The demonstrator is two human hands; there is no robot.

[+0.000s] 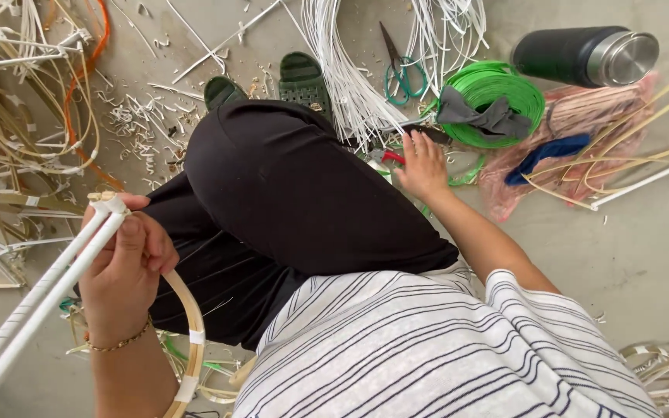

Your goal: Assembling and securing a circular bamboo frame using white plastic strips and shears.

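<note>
Gripping wrapped rods, reaching toward pliers on a littered floor.
Left hand (121,271) fingers (129,244) pinching white rods (36,306); right hand (421,166) fingers spread beside red-handled pliers (387,157); bare floor (644,248) right.

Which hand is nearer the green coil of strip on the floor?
Right. The right hand reaches to the floor just beside the green coil, short of touching it. The left hand is far across the lap, gripping white-wrapped rods and a cane hoop.

a crinkled clear plastic bag (582,131) lies right of the green coil (497,97).
</note>
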